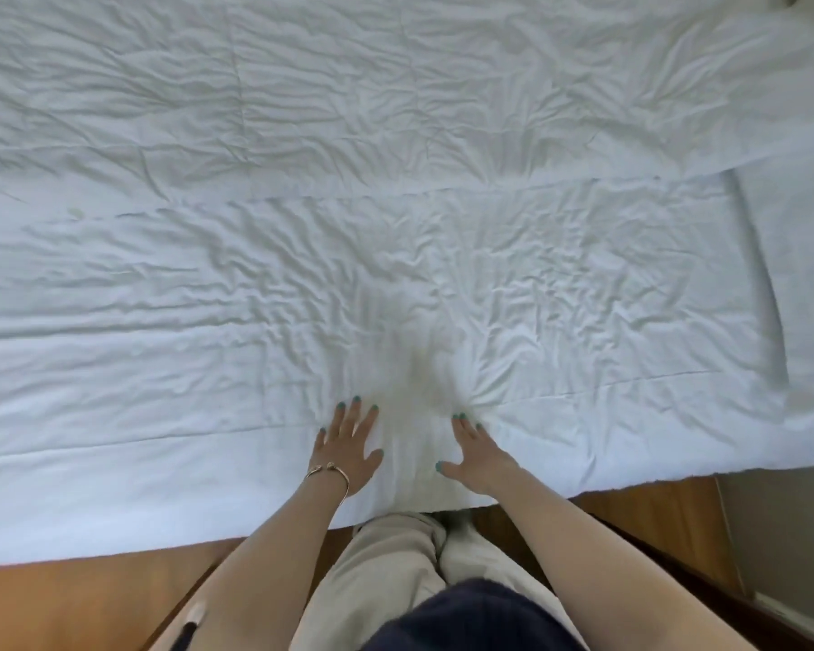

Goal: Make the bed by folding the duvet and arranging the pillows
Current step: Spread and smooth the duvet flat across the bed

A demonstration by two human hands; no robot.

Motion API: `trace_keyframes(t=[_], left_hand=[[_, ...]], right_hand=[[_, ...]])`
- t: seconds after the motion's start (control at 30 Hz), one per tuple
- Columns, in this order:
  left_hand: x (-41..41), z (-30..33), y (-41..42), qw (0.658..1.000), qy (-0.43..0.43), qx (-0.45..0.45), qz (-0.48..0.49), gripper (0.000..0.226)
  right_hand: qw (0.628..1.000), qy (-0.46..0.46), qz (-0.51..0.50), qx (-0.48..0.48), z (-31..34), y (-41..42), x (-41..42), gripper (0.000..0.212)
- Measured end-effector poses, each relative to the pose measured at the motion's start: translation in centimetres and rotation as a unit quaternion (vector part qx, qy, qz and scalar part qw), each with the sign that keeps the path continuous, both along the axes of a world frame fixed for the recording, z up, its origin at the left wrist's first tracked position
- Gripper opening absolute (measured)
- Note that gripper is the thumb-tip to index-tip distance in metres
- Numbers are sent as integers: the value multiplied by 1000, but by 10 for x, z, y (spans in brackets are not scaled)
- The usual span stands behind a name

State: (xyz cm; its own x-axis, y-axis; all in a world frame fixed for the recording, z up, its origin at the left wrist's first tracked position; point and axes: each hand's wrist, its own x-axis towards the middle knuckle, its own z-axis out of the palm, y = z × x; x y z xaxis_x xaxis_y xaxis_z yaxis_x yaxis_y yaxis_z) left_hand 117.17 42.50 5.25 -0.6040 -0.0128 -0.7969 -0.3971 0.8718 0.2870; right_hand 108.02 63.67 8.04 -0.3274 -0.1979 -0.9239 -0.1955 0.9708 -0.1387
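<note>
A white, wrinkled duvet (208, 321) lies spread over the bed and fills most of the head view. A fold edge (395, 192) runs across it from left to right, with another layer beyond. My left hand (348, 448), with a bracelet at the wrist, lies flat on the duvet near its front edge, fingers spread. My right hand (475, 455) presses on the duvet a little to the right, fingers straight, creases fanning out from the fingertips. No pillows are in view.
The bed's right end (809, 274) drops away under white sheet. Wooden floor (67, 603) shows below the duvet's front edge. My legs stand against the bed. A grey wall or skirting (781, 556) is at the lower right.
</note>
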Motion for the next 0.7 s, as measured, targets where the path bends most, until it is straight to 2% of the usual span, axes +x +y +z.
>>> trace_keyframes(t=[0.1, 0.27, 0.37, 0.47, 0.6, 0.7], left_hand=[[9, 19, 4, 993, -63, 47, 85, 64], [56, 43, -4, 973, -52, -18, 224, 52], [93, 51, -4, 946, -89, -10, 313, 55], [115, 49, -11, 933, -122, 13, 339, 61], [115, 45, -40, 914, -115, 64, 383, 60], [110, 40, -81, 924, -111, 89, 355, 57]], right_hand=[[1000, -4, 13, 1, 2, -1, 13, 90], [996, -58, 59, -18, 7, -24, 19, 81], [990, -89, 106, -38, 24, -40, 8, 75], [987, -83, 132, -25, 35, -67, -3, 72], [990, -62, 122, -28, 37, -107, 2, 67], [991, -43, 128, -9, 29, -145, 21, 60]])
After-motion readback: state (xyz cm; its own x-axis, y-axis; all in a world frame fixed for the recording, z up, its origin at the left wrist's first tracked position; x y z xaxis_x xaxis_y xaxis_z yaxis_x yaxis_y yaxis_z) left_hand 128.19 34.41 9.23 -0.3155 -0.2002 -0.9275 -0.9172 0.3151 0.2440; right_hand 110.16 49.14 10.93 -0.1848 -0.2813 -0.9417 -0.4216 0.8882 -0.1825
